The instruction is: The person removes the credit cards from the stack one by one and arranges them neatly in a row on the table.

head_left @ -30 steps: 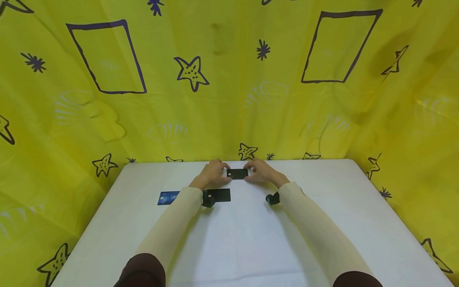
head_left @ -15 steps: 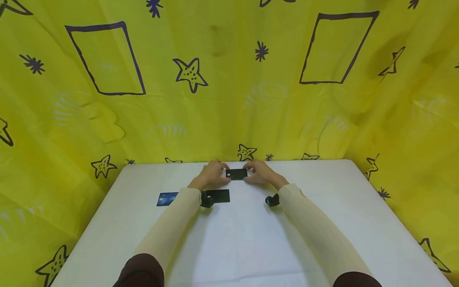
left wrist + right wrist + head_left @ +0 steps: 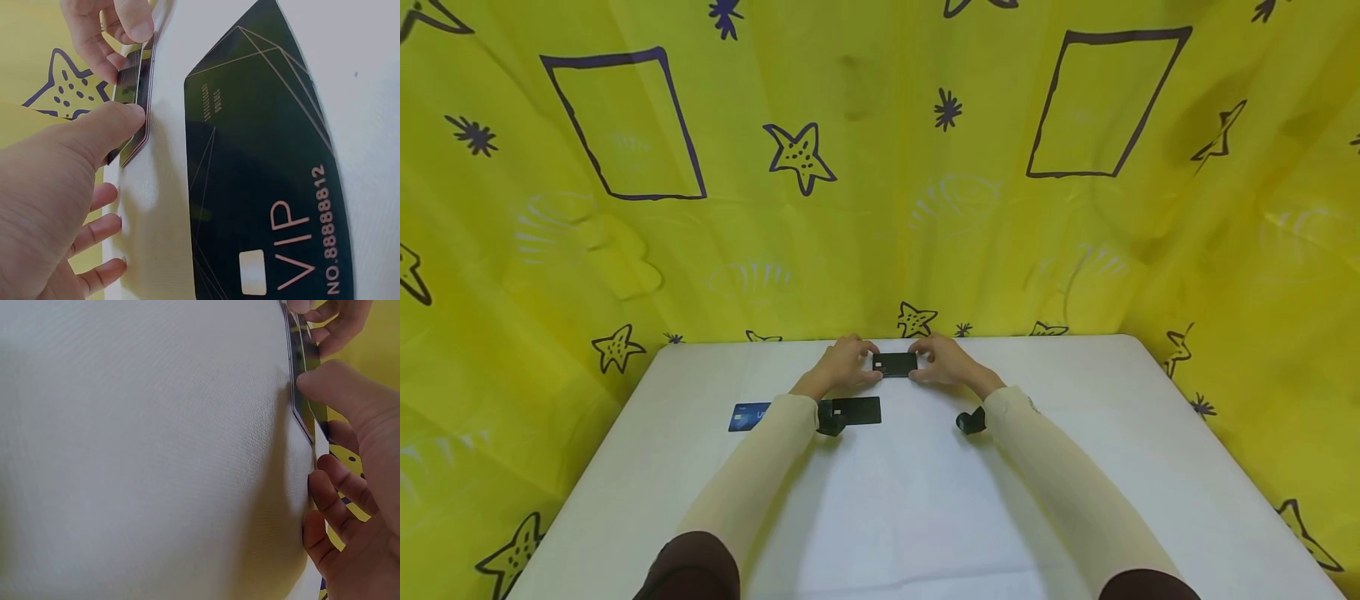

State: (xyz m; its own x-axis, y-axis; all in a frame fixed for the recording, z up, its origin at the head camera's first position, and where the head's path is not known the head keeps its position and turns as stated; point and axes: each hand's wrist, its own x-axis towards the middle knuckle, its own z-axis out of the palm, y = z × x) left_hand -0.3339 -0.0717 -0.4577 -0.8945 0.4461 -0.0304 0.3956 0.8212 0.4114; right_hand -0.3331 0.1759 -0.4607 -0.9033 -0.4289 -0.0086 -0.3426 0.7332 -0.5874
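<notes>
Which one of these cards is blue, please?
The leftmost card in the head view, partly behind the left sleeve. Its neighbour card and the card face between left hand and right hand look black.

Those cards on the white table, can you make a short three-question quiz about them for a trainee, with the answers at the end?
1. How many hands grip the dark glossy rectangular card near the far edge of the white table? A) none B) one C) two
2. True or false: in the head view, the blue rectangular card lies left of the flat black rectangular card.
3. Fill in: in the left wrist view, that black card shows three large letters, ___.

Key: 1. C, the left hand and right hand; 2. true; 3. VIP.
</notes>
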